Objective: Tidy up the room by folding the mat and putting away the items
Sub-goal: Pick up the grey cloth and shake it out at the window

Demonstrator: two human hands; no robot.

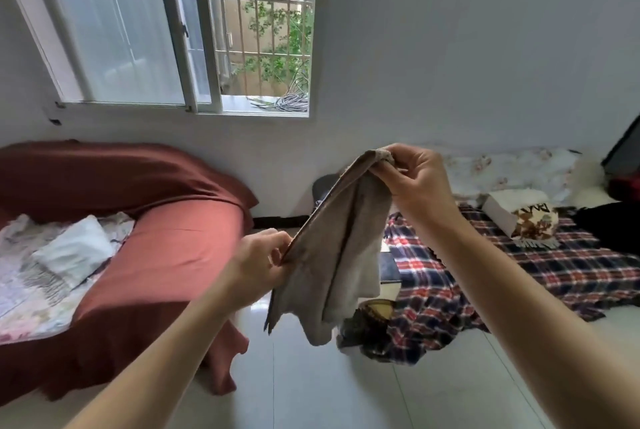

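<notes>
The fingers of the right hand pinch the top corner of a grey cloth, held high and to the right. The left hand, lower and nearer, grips the cloth's long edge between thumb and curled fingers. The cloth hangs in the air between them, over the floor, doubled into loose lengthwise folds with its lower end dangling free. It looks only partly folded, and it has not been put anywhere yet. Most of the tidying seems to be left. A plaid blanket lies rumpled on the floor to the right, with a white box, a patterned cushion and dark clothes on its far side. Pale bedding lies crumpled on the red-covered bed at the left. The cushion carries dark marks that may be lettering, but they are too blurred to read. No other label or brand shows.
</notes>
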